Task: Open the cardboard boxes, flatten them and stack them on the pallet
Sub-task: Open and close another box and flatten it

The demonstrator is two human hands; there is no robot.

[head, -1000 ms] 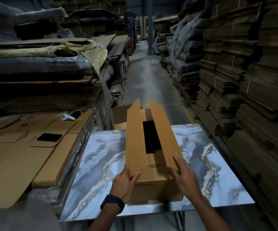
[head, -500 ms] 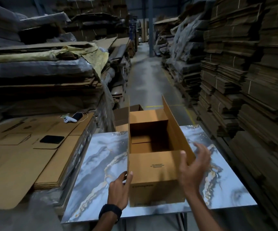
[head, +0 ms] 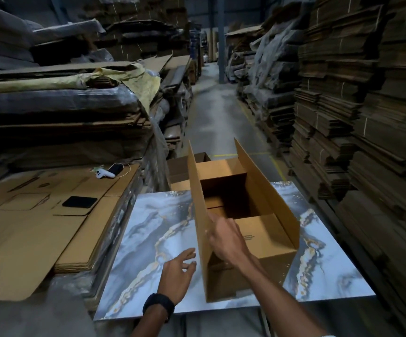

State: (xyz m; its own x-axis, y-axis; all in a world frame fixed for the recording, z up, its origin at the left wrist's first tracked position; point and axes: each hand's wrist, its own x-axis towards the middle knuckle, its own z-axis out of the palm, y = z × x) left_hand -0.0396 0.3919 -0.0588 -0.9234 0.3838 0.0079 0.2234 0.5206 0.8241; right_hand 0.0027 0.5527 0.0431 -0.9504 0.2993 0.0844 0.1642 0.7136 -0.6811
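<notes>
A brown cardboard box (head: 267,259) stands on the marble-patterned table (head: 153,229) with its top open and both long flaps upright. My right hand (head: 226,237) reaches across the near end flap and grips the left long flap at its edge. Just left of the box, my left hand (head: 177,276) hovers over the table with fingers spread and loose, holding nothing. It wears a black wristband. On the left lies a stack of flattened cardboard (head: 34,229).
A black phone (head: 80,202) and a white controller (head: 104,174) lie on the flattened stack. Another open box (head: 180,169) sits behind the table. Tall stacks of flat cardboard (head: 367,117) wall the right side, wrapped piles the left. A concrete aisle (head: 216,113) runs ahead.
The long flaps, nearly closed a second ago, now stand open. My right hand crossed from the right flap to the left flap and took hold of it. My left hand came off the box.
</notes>
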